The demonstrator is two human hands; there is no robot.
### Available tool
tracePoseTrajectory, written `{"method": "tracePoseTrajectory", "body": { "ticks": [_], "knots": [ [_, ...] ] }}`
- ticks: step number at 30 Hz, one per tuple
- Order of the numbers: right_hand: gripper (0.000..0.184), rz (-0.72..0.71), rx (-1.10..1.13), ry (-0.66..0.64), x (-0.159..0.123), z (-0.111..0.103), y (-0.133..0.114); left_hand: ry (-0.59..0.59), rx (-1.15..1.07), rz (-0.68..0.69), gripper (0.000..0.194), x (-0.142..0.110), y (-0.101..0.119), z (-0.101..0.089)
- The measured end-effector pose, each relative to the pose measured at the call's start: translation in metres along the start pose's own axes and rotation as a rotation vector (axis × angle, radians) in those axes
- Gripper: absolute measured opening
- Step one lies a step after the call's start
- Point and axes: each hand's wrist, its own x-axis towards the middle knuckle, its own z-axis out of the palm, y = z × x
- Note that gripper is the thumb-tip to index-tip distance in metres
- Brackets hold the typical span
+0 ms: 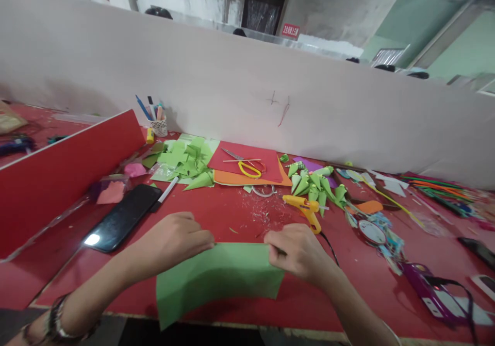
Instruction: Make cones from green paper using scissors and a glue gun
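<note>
A sheet of green paper [228,274] spans the space between my hands at the front of the red table, its lower left corner reaching past the table edge. My left hand [180,237] is closed on the upper left part of the sheet. At the upper right corner, my right hand [296,248] pinches the paper between thumb and fingers. Beyond the right hand lies a yellow hot glue gun [303,209]. Scissors with yellow handles [249,168] rest on red paper [247,155] further back.
Left of me lie a black phone [121,219] and a white marker [168,188]. Cut green paper pieces [189,158] and rolled green cones [315,183] sit at the back. A purple device [433,292] is at right. A red divider [69,176] and a white partition [232,88] bound the table.
</note>
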Motion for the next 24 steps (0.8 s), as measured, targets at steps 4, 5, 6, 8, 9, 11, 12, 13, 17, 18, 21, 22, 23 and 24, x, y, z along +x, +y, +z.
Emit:
{"method": "tracePoseTrajectory", "body": {
  "ticks": [4,5,6,8,9,11,12,13,17,18,21,22,23,24],
  "knots": [
    [0.02,0.107,-0.059,0.055,-0.012,-0.006,0.011,-0.019,0.046,0.001,0.034,-0.008,-0.006,-0.005],
    [0.021,0.141,-0.08,0.103,-0.012,-0.008,0.011,-0.014,0.071,0.008,0.034,-0.007,-0.005,-0.005],
    [0.021,0.166,-0.09,0.151,-0.01,-0.009,0.009,-0.011,0.093,0.011,0.034,-0.004,-0.004,-0.003],
    [0.02,0.166,-0.067,0.197,-0.001,-0.011,0.0,-0.008,0.121,0.017,0.033,0.003,0.0,0.001],
    [0.019,0.139,-0.041,0.17,0.005,-0.01,-0.006,-0.012,0.128,0.023,0.033,0.008,0.003,0.003],
    [0.02,0.063,-0.007,0.045,0.016,-0.006,-0.018,-0.011,0.129,0.05,0.031,0.017,0.008,0.006],
    [0.02,0.031,0.003,-0.028,0.02,-0.002,-0.022,-0.009,0.123,0.059,0.031,0.019,0.01,0.008],
    [0.021,0.009,0.013,-0.077,0.023,0.002,-0.025,-0.009,0.11,0.054,0.031,0.02,0.01,0.008],
    [0.029,0.138,0.083,-0.116,0.018,0.013,-0.02,0.044,-0.025,-0.155,0.027,-0.016,-0.006,0.01],
    [0.029,0.19,0.107,-0.108,0.013,0.015,-0.016,0.098,-0.037,-0.262,0.026,-0.035,-0.014,0.011],
    [0.028,0.362,0.186,-0.105,-0.007,0.019,-0.002,0.187,0.022,-0.695,0.022,-0.109,-0.045,0.015],
    [0.027,0.413,0.214,-0.102,-0.013,0.02,0.001,0.206,0.085,-0.788,0.02,-0.135,-0.055,0.017],
    [0.027,0.459,0.237,-0.101,-0.019,0.021,0.003,0.197,0.165,-0.836,0.027,-0.158,-0.066,0.019],
    [0.027,0.496,0.254,-0.096,-0.024,0.023,0.004,0.197,0.285,-0.845,0.038,-0.179,-0.075,0.022]
  ]
}}
